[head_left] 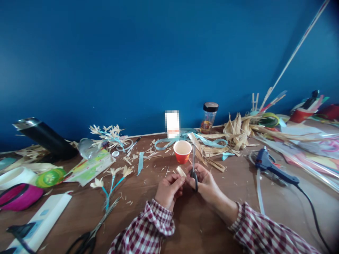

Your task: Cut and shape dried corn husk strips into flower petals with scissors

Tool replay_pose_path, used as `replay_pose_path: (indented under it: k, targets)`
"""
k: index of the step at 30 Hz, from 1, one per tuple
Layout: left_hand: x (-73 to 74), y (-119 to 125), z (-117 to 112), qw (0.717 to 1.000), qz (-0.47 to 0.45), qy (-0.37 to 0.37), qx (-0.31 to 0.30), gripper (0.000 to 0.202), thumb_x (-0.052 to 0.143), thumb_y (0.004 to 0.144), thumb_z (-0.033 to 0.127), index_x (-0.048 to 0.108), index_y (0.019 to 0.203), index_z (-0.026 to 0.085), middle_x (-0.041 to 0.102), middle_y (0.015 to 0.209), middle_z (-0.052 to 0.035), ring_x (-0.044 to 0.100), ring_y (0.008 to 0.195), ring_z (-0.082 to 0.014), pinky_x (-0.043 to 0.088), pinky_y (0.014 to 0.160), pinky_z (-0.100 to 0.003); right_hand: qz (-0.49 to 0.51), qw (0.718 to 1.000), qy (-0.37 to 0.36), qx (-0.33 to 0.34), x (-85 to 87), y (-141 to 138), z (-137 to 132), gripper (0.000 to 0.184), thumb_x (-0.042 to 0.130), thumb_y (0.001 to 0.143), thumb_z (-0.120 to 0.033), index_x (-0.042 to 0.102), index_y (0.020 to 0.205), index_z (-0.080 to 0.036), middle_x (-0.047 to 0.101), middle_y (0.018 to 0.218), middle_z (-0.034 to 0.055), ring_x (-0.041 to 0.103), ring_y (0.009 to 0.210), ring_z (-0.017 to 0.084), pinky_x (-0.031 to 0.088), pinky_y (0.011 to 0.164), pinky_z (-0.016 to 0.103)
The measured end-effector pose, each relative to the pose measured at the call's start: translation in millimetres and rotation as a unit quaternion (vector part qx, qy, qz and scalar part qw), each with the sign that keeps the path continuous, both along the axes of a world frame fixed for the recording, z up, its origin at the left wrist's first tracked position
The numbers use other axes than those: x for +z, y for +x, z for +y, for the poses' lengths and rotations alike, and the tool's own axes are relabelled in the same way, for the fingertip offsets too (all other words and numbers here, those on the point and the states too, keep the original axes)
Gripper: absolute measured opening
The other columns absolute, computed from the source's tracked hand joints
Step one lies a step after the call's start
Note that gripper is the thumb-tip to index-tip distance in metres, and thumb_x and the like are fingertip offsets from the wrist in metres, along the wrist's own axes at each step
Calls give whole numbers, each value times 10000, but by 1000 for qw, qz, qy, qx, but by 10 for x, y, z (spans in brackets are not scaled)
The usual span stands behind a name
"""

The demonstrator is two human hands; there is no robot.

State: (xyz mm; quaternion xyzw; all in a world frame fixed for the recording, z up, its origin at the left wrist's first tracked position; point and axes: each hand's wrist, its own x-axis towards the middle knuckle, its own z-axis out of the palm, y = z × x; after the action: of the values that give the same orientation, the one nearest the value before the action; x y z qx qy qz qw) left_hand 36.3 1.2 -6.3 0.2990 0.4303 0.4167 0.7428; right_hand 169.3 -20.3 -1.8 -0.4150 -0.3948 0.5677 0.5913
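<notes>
Near the middle of the brown table, my left hand (168, 191) pinches a small pale strip of corn husk (181, 171) between thumb and fingers. My right hand (210, 187) is closed round a pair of scissors (193, 157), whose blades point up and away from me. The two hands almost meet, with the husk strip beside the scissors. Just beyond them stands a red paper cup (182, 157); its inside looks pale. To the left lie husk flowers on blue stems (108, 194), by a second pair of scissors (91, 233).
A blue glue gun (277, 171) with a black cord lies right. Dried husks (237, 128), blue ribbon (218, 142) and a black-lidded jar (208, 121) are along the wall. On the left are a leaning black flask (49, 139), a power strip (51, 215) and tape rolls (21, 196).
</notes>
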Motion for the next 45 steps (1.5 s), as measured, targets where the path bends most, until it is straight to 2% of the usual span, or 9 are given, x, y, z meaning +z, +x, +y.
replay_pose_path:
  k: [5,12,16,19,23,28,34,40,45]
  targets:
    - [45,23,-14,1000,9,-4,14,371,848,445,381,687,638,108,550,469,27,435,394,-24,346,372,-121,1,1000,-6,-6,12,-7,-8,419,818,544,-226,520,838,-198,548,641,-58,472,550,76,356,502,183]
    - [-77,59,-26,999,-10,19,39,332,831,489,378,672,608,112,544,463,30,428,390,-25,329,367,-126,-1,1000,-4,-13,-42,-18,-5,410,813,566,-240,531,862,-201,553,662,-54,470,558,74,370,513,184]
    - [-57,42,-8,997,2,22,80,338,830,478,386,665,626,130,608,535,8,507,447,-62,363,383,-142,-24,999,16,-15,-39,-27,2,379,793,611,-284,547,888,-202,540,681,-48,481,595,87,394,553,202]
    - [21,-15,40,992,14,5,126,330,836,469,358,673,647,133,619,548,11,530,465,-66,385,393,-140,-34,999,1,3,-12,-32,-9,356,744,678,-363,544,922,-198,519,653,-51,461,568,82,377,539,203]
    - [85,-103,124,986,-2,-22,167,312,840,470,313,668,654,128,589,498,22,489,411,-45,370,377,-133,-81,995,-23,53,17,-62,-64,363,664,749,-452,551,952,-173,520,636,-36,452,561,86,357,515,202]
    - [72,-127,185,976,-29,-12,216,323,837,463,309,651,640,115,564,480,21,471,417,-39,344,374,-120,-177,977,7,115,40,-103,-160,343,626,788,-443,582,977,-160,557,714,2,479,619,112,384,530,209]
    - [106,-117,171,976,-60,14,208,328,832,464,323,643,616,102,539,492,33,430,412,-21,321,367,-112,-240,954,65,169,166,-98,-185,343,573,831,-426,613,1056,-170,634,924,64,561,825,192,461,762,295]
    - [169,-121,158,973,-67,-16,219,308,837,454,271,629,611,106,533,482,36,422,407,-20,320,360,-107,-314,932,66,166,131,-84,-174,364,572,817,-443,627,1052,-171,653,765,37,573,723,184,474,694,282]
    - [220,-117,146,974,-75,-35,211,220,795,551,228,624,615,106,509,472,50,392,375,-6,337,357,-100,-353,919,72,159,83,-84,-178,365,576,810,-402,616,1098,-180,663,784,31,572,706,172,465,666,264]
